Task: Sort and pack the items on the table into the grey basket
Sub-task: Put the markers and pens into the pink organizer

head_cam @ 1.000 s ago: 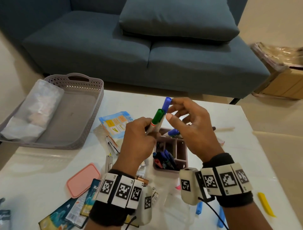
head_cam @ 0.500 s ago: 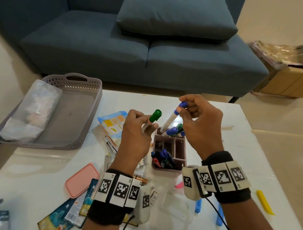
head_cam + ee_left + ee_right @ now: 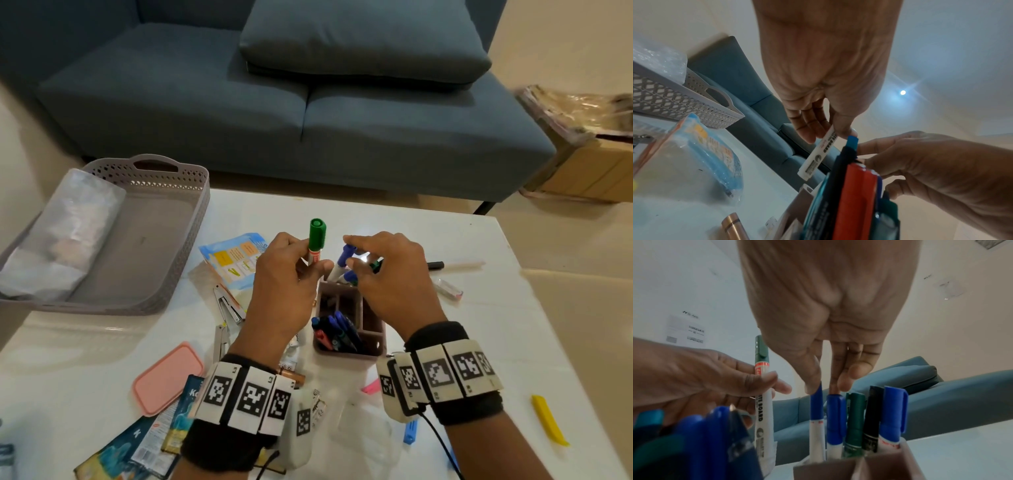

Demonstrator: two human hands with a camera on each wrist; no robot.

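The grey basket [image 3: 202, 205] sits at the table's left back, apart from both hands. My left hand [image 3: 310, 260] grips a green-capped whiteboard marker [image 3: 317, 236] upright, just left of a brown compartment organizer [image 3: 373, 346]; the left wrist view shows its white barrel [image 3: 818, 157] between thumb and fingers. My right hand [image 3: 349, 253] hovers over the organizer's far compartment, with thumb and fingertips pinching the cap of a blue marker [image 3: 816, 404]. That marker stands in the compartment beside several other markers. Several pens [image 3: 335, 332] fill a near compartment.
A plastic-wrapped packet [image 3: 61, 233] lies in the basket's left half. Around the organizer lie a blue packet [image 3: 236, 257], a stapler [image 3: 227, 305], a pink lid [image 3: 168, 377], sachets [image 3: 137, 448], a black pen [image 3: 435, 265] and a yellow clip [image 3: 548, 425]. A blue sofa stands behind the table.
My right hand has taken the blue marker down from beside the green one into the organizer's far compartment. My left hand has turned the green marker upright.
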